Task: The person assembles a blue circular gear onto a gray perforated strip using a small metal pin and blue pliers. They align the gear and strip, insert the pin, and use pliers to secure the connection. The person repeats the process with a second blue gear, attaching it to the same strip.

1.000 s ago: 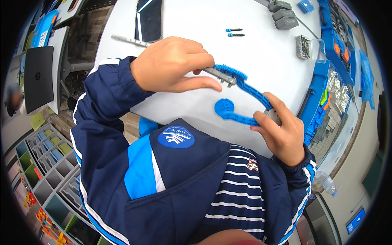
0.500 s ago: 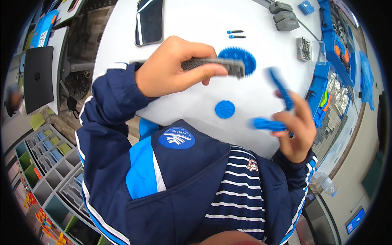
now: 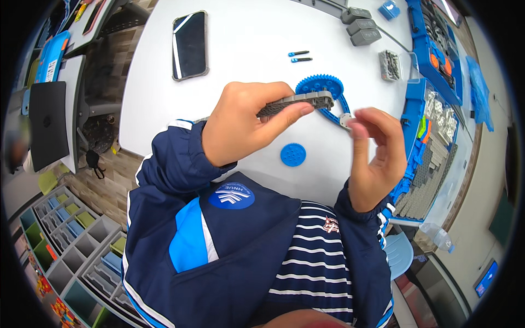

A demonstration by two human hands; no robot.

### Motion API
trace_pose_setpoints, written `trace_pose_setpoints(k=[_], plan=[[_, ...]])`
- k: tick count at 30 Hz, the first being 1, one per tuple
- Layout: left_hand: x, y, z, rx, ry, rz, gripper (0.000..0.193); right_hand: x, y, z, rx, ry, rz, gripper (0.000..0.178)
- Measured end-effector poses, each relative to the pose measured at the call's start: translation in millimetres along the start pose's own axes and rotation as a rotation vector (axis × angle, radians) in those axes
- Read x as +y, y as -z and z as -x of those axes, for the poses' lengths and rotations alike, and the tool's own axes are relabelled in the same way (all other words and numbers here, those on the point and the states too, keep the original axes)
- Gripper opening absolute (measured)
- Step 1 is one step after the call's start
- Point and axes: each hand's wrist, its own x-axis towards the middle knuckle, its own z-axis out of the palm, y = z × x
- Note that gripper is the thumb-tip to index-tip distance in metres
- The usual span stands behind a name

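My left hand [image 3: 246,120] grips a grey perforated building plate [image 3: 295,102] edge-on, thumb along its near side. Beyond the plate a large blue gear [image 3: 322,83] rests on the white table, partly hidden by it. Beside that gear lies a bent blue piece [image 3: 344,104] with a light grey connector [image 3: 345,121] at its corner. My right hand [image 3: 380,150] is just right of the connector, thumb and fingers apart with nothing visible between them. Nearer to me lies a smaller blue gear [image 3: 293,154].
Two small black-and-blue pins [image 3: 301,57] and a phone [image 3: 190,46] lie farther back. Grey blocks [image 3: 363,30] and a clear box of small parts [image 3: 390,65] stand at the far right. Blue cases [image 3: 421,147] of building parts line the right edge.
My right hand has let go of the blue piece, which now lies beside the large gear. The hand has come inward. My left hand still grips the plate.
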Motion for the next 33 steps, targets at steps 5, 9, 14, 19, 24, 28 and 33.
trace_pose_setpoints(k=[5, 9, 14, 19, 24, 28, 33], plan=[[-5, -9, 1, 0.017, -0.109, -0.057, 0.019, -15, -14, -5, -0.046, 0.013, -0.082, 0.031], [-10, -15, 0, 0.098, -0.178, -0.130, 0.020, -9, -14, -1, -0.148, -0.165, -0.162, 0.019], [-11, -12, -3, 0.043, -0.265, -0.071, 0.022, -5, -6, 2, -0.386, -0.433, -0.447, 0.013], [-8, -6, -5, 0.018, -0.334, -0.127, 0.024, -5, 0, -1, -0.407, -0.237, -0.198, 0.013], [-5, -2, -2, -0.032, -0.371, -0.150, 0.023, -6, 12, -14, -0.463, 0.092, -0.039, 0.015], [-9, -5, -4, -0.016, -0.358, -0.172, 0.023, -15, 13, -9, -0.368, 0.047, 0.023, 0.022], [-12, -13, -5, 0.046, -0.364, -0.201, 0.023, -21, 5, 1, -0.194, 0.037, 0.122, 0.026]])
